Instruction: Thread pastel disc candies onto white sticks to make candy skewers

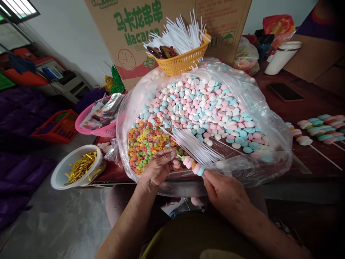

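Between my hands is a candy skewer (193, 164), a white stick threaded with pink, blue, orange and green pieces. My right hand (226, 190) is closed round its blue end. My left hand (159, 167) has its fingers bent at the stick's other tip, beside a pink piece; what the fingertips pinch is too small to make out. Pink, white and blue candies (194, 104) fill a clear plastic bag (275, 126). Colourful ring candies (142, 144) lie at its left, and a bundle of white sticks (198, 145) rests in front.
A yellow basket (183, 63) of white sticks stands behind, before a cardboard box (126, 21). Left are a pink basket (105, 131) of packets and a white bowl (58, 176) with gold ties. Right are a phone (285, 91), a white cup (283, 57) and several finished skewers (323, 127).
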Demonstrator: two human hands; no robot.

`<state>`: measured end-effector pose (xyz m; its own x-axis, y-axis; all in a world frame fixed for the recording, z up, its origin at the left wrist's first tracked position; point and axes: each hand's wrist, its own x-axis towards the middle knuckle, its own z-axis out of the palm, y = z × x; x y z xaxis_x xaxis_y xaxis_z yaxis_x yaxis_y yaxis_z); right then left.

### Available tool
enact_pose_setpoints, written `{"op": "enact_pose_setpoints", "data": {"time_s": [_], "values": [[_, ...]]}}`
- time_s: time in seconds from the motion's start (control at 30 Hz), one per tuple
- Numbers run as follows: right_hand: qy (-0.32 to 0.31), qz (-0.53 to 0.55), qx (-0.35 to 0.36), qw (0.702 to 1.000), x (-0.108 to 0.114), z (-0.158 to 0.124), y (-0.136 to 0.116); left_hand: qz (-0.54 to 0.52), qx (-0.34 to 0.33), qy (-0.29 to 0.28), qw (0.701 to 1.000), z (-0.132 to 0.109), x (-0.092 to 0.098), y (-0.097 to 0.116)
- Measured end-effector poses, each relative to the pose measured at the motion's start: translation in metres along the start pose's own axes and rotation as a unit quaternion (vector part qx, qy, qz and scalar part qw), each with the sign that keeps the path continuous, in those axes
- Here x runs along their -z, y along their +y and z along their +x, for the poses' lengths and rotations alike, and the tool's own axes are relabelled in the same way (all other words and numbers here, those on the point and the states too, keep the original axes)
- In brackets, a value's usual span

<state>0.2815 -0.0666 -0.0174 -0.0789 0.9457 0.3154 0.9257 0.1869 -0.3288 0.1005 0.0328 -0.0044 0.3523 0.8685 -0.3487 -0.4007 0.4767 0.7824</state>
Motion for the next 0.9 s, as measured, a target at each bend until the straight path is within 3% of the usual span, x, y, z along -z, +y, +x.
{"op": "enact_pose_setpoints", "data": {"time_s": [0.13,0.37,0.47,0.57,0.73,0.9], "values": [[-0.005,-0.002,0.002,1.0,0.003,0.002,0.0,-0.017,0.009,0.009,1.0,0.0,-0.001,0.0],[-0.012,0.018,-0.009,1.0,0.0,0.002,-0.006,0.066,0.016,-0.025,0.997,-0.003,-0.004,0.001],[-0.011,0.072,-0.001,0.997,-0.007,0.002,-0.007,0.045,0.042,-0.051,0.997,-0.003,-0.004,-0.003],[0.012,0.161,-0.01,0.987,-0.008,0.003,-0.004,-0.008,0.039,-0.042,0.998,-0.002,-0.009,-0.008],[-0.001,0.266,-0.061,0.962,-0.003,0.008,-0.002,-0.054,-0.031,0.023,0.998,0.005,-0.039,-0.022],[0.044,0.261,-0.068,0.962,-0.012,0.013,0.003,-0.108,-0.047,0.094,0.989,0.018,-0.084,-0.047]]}}
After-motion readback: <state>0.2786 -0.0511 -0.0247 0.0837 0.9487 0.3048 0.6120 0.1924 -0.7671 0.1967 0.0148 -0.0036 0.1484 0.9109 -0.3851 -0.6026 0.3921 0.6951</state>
